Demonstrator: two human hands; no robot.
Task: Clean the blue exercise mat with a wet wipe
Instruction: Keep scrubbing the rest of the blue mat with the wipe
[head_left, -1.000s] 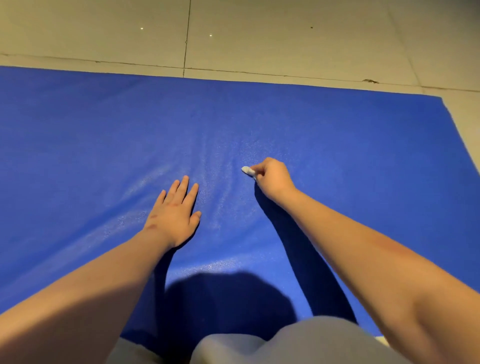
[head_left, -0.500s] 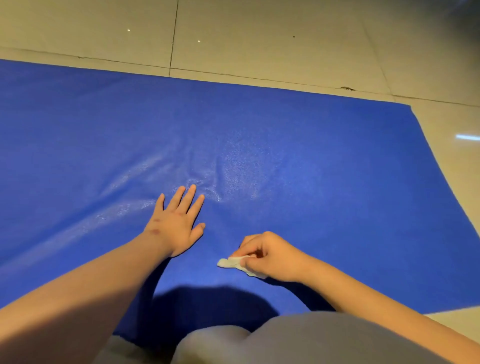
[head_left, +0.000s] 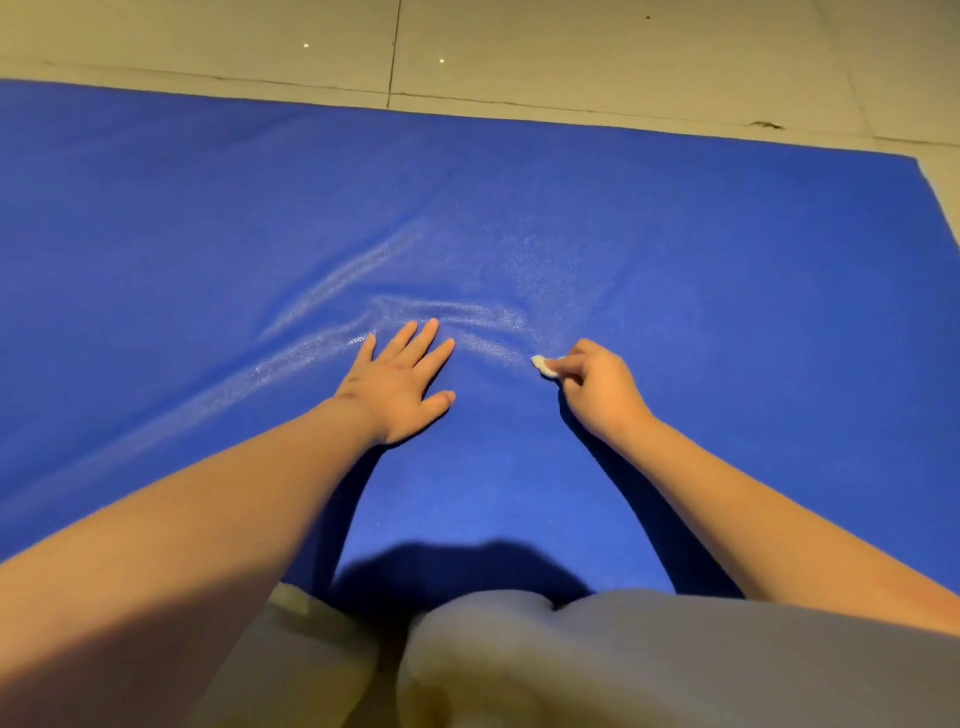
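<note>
Looking down on blue exercise mat (head_left: 727, 312) spread over pale tiled floor (head_left: 571, 52). Pressing left grip (head_left: 397, 387) flat on mat, palm down, fingers straight and slightly spread, thumb out to the side. Pinching small wadded white wet wipe (head_left: 543, 365) in right grip (head_left: 597, 387), fingers curled, wipe poking out toward the left, down at the mat. Noting shiny ripples (head_left: 467, 312) in mat just beyond left fingertips, running toward wipe and off to the left. Seeing grey-clad legs (head_left: 571, 660) at bottom of view, overlapping mat's near edge, dark shadow just ahead.
</note>
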